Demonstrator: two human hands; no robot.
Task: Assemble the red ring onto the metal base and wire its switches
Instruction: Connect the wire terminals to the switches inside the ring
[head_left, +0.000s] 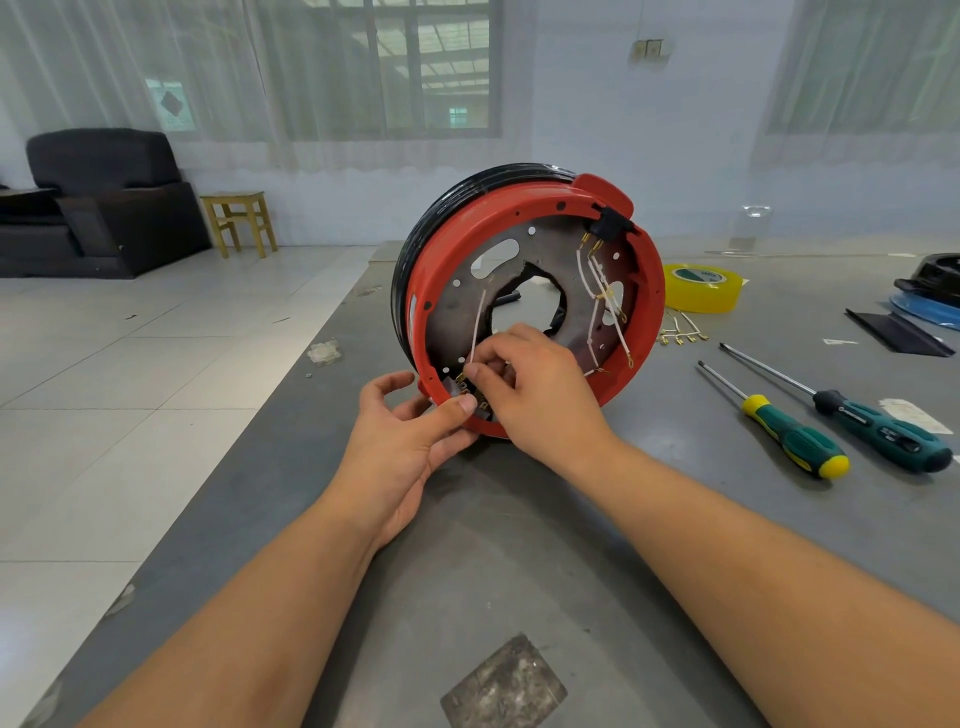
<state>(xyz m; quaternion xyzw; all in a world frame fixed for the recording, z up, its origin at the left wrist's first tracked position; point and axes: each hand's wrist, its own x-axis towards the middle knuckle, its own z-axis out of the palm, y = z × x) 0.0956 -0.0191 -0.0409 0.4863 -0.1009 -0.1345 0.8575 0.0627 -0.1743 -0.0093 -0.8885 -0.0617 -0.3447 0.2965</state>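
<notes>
Red plastic ring (647, 306) sits seated around the grey metal base (571, 332), the whole reel standing on edge on the grey table (519, 519), black cable (415, 244) wound behind it. White wires (597, 291) with brass terminals run across the plate from a black switch (610, 223) up top. The left hand (400, 447) grips the ring's bottom rim, thumb pressed on it. The right hand (540, 384) pinches a white wire at the lower switch (456, 385). Two green screwdrivers (831, 431) and yellow tape (701, 288) lie off to the right.
</notes>
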